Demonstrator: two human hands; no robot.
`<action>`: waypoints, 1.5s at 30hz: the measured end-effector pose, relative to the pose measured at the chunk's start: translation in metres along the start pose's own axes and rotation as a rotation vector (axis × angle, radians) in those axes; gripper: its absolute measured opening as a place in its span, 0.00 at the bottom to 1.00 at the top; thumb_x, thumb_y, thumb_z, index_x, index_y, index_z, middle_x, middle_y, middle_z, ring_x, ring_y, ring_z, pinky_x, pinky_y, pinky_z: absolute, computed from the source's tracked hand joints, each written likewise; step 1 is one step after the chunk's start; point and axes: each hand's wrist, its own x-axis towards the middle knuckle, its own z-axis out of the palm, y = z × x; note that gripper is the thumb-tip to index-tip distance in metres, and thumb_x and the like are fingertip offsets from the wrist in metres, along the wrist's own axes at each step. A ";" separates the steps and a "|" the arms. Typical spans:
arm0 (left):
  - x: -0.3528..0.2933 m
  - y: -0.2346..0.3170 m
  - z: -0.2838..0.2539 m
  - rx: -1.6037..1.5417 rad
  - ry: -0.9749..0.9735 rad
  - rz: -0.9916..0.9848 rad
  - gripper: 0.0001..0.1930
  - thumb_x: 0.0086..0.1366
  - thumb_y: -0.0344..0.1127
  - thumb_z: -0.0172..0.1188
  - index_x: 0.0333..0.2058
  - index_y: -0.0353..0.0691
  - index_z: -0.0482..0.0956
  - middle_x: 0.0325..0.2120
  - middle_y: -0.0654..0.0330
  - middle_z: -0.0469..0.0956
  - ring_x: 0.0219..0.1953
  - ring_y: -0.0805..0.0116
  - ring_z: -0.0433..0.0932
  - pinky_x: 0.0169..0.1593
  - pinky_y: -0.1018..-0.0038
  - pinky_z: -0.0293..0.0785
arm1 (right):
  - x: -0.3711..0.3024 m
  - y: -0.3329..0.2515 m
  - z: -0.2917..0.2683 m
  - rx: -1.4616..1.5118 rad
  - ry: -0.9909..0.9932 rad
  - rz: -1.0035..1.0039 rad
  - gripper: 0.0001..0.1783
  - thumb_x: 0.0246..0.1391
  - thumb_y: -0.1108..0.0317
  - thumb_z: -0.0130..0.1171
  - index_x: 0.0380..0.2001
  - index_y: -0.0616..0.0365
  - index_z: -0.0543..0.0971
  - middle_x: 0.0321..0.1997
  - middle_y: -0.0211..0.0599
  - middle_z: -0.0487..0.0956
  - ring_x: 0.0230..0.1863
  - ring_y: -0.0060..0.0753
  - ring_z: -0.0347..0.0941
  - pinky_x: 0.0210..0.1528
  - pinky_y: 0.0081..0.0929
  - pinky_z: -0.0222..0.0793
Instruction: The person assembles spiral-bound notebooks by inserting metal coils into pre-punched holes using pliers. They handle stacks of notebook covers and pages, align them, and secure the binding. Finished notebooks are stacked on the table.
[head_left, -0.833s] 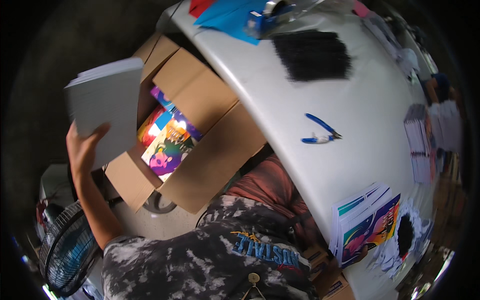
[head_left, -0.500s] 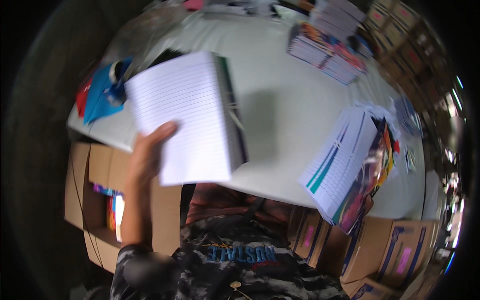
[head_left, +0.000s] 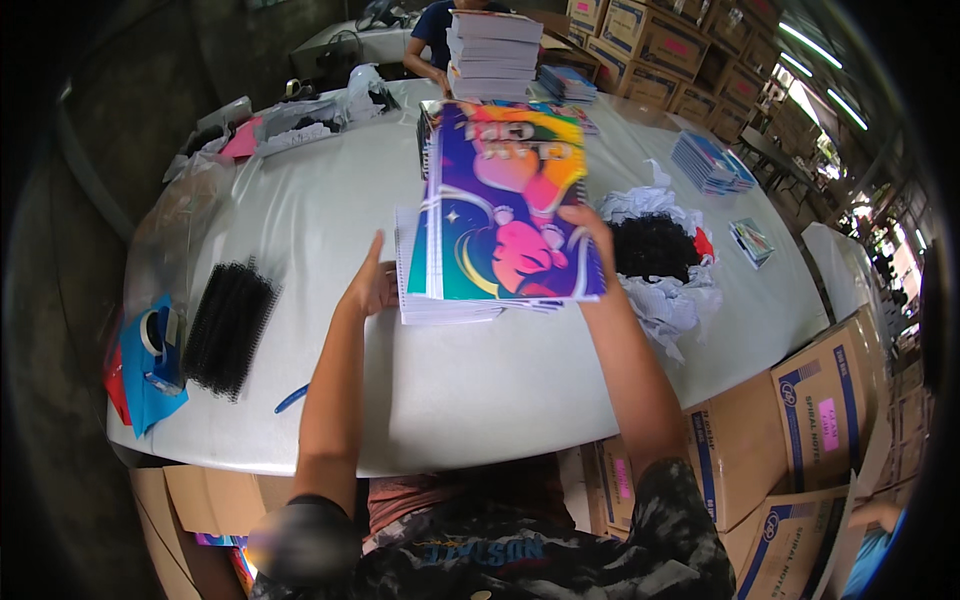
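My right hand (head_left: pixel 592 228) grips the right edge of a spiral notebook (head_left: pixel 510 210), its thumb on the purple, pink and yellow cartoon cover. The notebook is tilted over a white stack of page blocks (head_left: pixel 455 312) on the table, and the cover hides most of that stack. On the stack's left side is my left hand (head_left: pixel 372 285). Its thumb points up, apart from the fingers, which lie against or just beside the page edges; it holds nothing I can see. Black spiral binding coils (head_left: pixel 232 325) lie farther left, with a blue pen-like tool (head_left: pixel 291 398) near the left forearm.
Crumpled white paper holding black coils (head_left: pixel 655 250) lies to the right. A tape dispenser (head_left: pixel 160 345) sits on the left edge. Notebook stacks (head_left: pixel 710 163) and a tall paper pile (head_left: pixel 492 55) stand farther back, near another person (head_left: pixel 430 45). Cardboard boxes (head_left: pixel 740 450) surround the table.
The lined page block has left my raised left hand, which is now lower, beside the stack. My right hand has brought the colourful notebook from the right to the middle. The view has tilted up.
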 end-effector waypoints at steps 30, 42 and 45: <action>-0.086 0.023 0.030 0.645 0.752 0.597 0.42 0.58 0.63 0.50 0.62 0.41 0.52 0.55 0.37 0.61 0.57 0.46 0.62 0.57 0.59 0.59 | -0.035 0.159 -0.099 -0.883 0.370 -0.074 0.35 0.51 0.60 0.58 0.58 0.61 0.58 0.57 0.36 0.66 0.57 0.32 0.62 0.58 0.29 0.57; -0.224 -0.106 -0.005 1.640 0.781 0.403 0.21 0.61 0.38 0.53 0.54 0.42 0.68 0.47 0.48 0.65 0.52 0.52 0.62 0.57 0.55 0.54 | -0.020 0.186 -0.062 -1.295 0.314 0.040 0.40 0.39 0.76 0.63 0.57 0.64 0.56 0.49 0.52 0.73 0.51 0.50 0.70 0.49 0.36 0.67; -0.216 -0.103 -0.003 1.512 0.810 0.548 0.20 0.59 0.32 0.55 0.51 0.41 0.70 0.38 0.50 0.69 0.43 0.54 0.68 0.49 0.62 0.62 | -0.018 0.192 -0.068 -1.216 0.255 -0.152 0.49 0.39 0.77 0.62 0.63 0.63 0.47 0.52 0.53 0.71 0.53 0.50 0.69 0.52 0.36 0.65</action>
